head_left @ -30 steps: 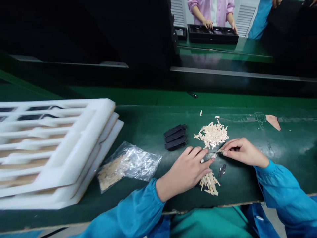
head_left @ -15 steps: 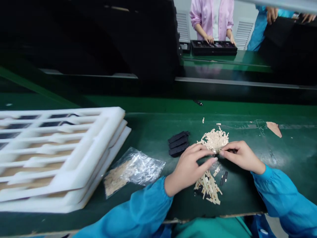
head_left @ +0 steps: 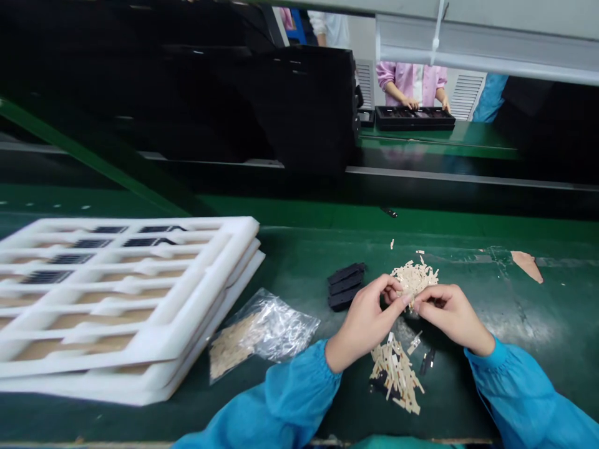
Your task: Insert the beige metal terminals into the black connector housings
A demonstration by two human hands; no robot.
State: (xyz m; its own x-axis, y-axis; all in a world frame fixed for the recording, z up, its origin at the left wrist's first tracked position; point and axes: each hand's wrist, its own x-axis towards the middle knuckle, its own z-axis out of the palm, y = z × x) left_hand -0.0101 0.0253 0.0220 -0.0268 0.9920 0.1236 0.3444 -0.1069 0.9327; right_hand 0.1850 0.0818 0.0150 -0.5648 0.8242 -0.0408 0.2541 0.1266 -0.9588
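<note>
Over the near edge of a heap of small cream-coloured strips, my two hands meet at the fingertips. My left hand is closed, thumb and fingers brought together. Close against it, my right hand makes a pinch. Whatever lies between the fingertips is too small and covered to name. Below the hands is a second, looser pile of cream strips, with dark pieces partly under it. A small dark piece lies just right of that pile. Stacked black slotted parts sit left of the upper heap.
White foam trays holding some dark parts are stacked at left. A clear plastic bag of cream pieces lies beside them. A tan scrap is at right. Across the bench, a person in pink has hands at a black tray.
My left hand's fingers have gone from spread to closed, coming up to my right fingertips. My right hand keeps its pinch. The camera view has shifted, so the bench appears lower.
</note>
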